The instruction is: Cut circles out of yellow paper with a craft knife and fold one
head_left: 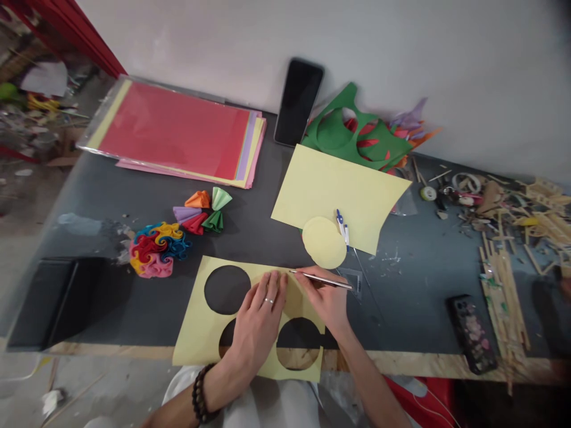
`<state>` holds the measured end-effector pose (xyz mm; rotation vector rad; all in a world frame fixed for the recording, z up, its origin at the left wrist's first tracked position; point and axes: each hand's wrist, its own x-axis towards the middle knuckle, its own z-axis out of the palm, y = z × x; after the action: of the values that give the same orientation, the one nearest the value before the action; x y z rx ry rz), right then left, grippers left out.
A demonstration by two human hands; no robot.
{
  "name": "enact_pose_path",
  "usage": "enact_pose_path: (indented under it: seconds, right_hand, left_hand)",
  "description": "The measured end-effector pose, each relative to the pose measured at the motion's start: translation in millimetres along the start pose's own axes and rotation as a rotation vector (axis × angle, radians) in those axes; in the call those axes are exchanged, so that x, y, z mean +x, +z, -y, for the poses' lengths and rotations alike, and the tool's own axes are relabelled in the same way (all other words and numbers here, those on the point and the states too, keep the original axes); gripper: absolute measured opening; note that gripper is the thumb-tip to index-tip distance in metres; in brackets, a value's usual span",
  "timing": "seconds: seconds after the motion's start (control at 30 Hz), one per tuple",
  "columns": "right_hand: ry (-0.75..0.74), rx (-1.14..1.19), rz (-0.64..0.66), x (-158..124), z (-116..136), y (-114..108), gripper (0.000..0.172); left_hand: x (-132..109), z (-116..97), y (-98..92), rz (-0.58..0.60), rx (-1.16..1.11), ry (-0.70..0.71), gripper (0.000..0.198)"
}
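Note:
My left hand (256, 324) lies flat with fingers stretched out, pressing on a pale yellow paper sheet (191, 333). That sheet has round holes cut in it, and its lower edge reaches over the table's front edge. In my right hand (329, 302) is a slim, metallic, pen-shaped craft knife (328, 281). Its tip points left, touching or just above the sheet near the left fingertips; the blade is too small to make out. Just beyond the right hand are a cut yellow paper disc (324, 242), a blue-and-white compass (341, 224) and a clear set square (352, 280).
Behind lies a second yellow sheet (339, 184), with green paper scraps (343, 131) and an upright phone (298, 101). Coloured paper (173, 131) and folded paper pieces (196, 221) are left, near a black case (44, 303). Wooden sticks (504, 297) and another phone (471, 333) sit right.

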<state>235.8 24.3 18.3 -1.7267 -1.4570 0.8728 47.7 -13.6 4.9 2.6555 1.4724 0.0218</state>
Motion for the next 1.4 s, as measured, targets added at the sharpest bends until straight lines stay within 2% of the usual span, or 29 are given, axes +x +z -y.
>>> enact_pose_path:
  seconds: [0.3, 0.5, 0.67, 0.8, 1.13, 1.3, 1.4]
  right_hand:
    - [0.021, 0.011, -0.028, -11, -6, -6, 0.015]
    - [0.005, 0.011, -0.051, -17, -11, -2, 0.011]
    - [-0.038, -0.019, -0.082, -24, -13, 0, 0.007]
    - [-0.006, -0.021, -0.116, -31, -10, 0, 0.007]
    - [0.025, -0.053, -0.127, -44, -12, -1, 0.009]
    - [-0.037, -0.094, -0.169, -48, -14, 0, 0.008]
    - [-0.062, -0.131, -0.194, -50, -12, 1, 0.008]
  left_hand:
    - [4, -1, -1.4, -0.041, -0.129, -0.053, 0.078]
    - [6, -3, -1.1, -0.023, -0.114, -0.058, 0.085]
    - [7, -5, -2.7, -0.019, -0.07, -0.048, 0.077]
    - [7, -5, -3.7, -0.018, -0.03, -0.035, 0.065]
    - [6, -4, -0.2, -0.029, -0.082, -0.042, 0.066]
    - [6, -4, -1.3, -0.013, -0.033, -0.028, 0.062]
    - [5, -4, -0.3, -0.016, -0.015, -0.019, 0.066]
